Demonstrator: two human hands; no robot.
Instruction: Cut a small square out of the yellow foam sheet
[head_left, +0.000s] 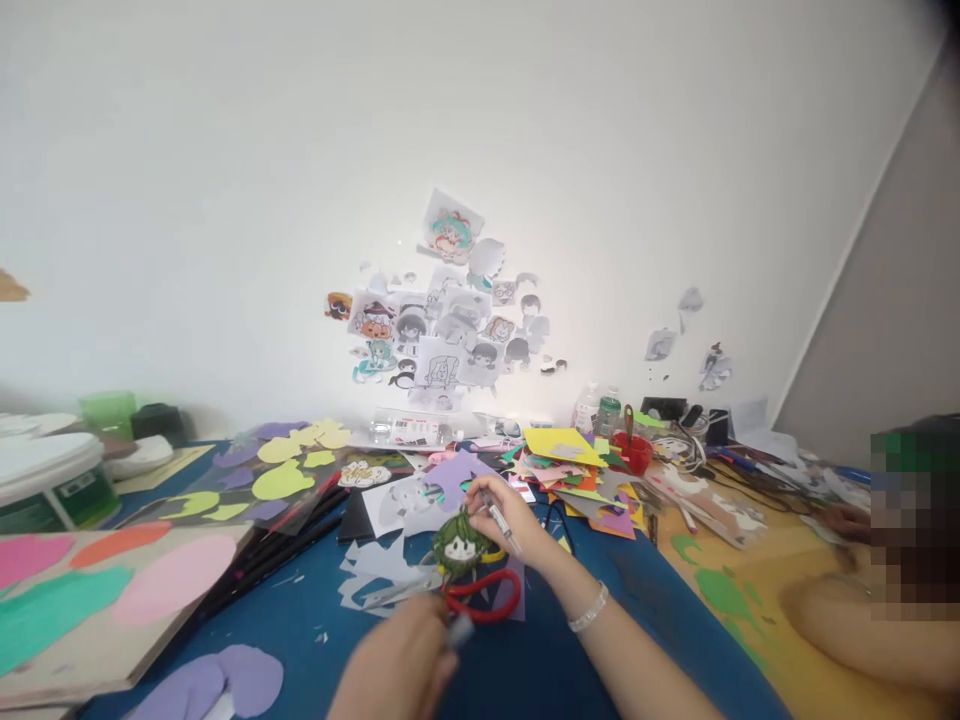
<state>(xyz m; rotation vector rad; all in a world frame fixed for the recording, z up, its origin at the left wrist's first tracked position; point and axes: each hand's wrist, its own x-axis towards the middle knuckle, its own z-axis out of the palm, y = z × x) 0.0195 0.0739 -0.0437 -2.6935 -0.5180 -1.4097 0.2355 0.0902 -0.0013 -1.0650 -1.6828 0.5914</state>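
My right hand (517,520) is closed, with a white marker pen (502,525) lying across its fingers. Its fingertips are at the top of a paper cutout figure (459,552) with dark green hair and a white face. Nearer to me, my left hand (401,650) is a closed, blurred fist. A small greyish object (459,632) shows at its side, too smeared to name. Scissors with red handles (487,600) lie between the hands, just below the cutout, and a yellow handle (493,555) peeks out behind it. White paper scraps (382,575) are to the left.
A heap of coloured paper (577,470) rises behind my right hand. At left are a white-lidded tub (52,480) and a board with coloured shapes (112,600). Drawings (450,320) cover part of the wall. Another person's arm (847,620) rests at right.
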